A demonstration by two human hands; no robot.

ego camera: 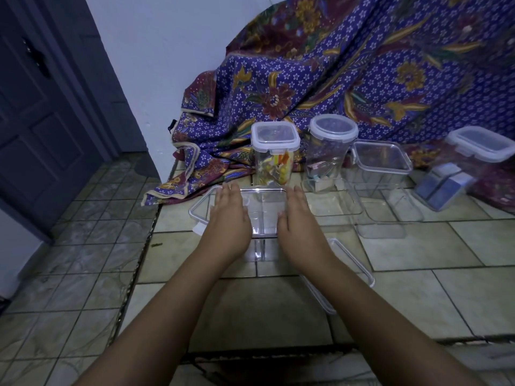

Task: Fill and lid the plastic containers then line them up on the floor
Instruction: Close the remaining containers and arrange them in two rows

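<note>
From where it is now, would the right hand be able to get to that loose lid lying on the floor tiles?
Probably yes. The loose lid lies flat on the floor just beside the right hand, under the forearm, with nothing on top of it; the hand only needs to leave the clear container.

The tall square clear plastic container [274, 157] with its frosted white plastic lid looks smooth and glossy, as does the round clear plastic jar [331, 146] beside it. The empty clear plastic box [263, 218] under the hands is transparent, with bright glints on its edges. The purple floral batik cloth [348, 65] is matt and creased. The pale tiled floor [446, 288] has a faint sheen, perhaps glazed ceramic. The dark panelled door [36, 121] looks painted and matt.
</note>
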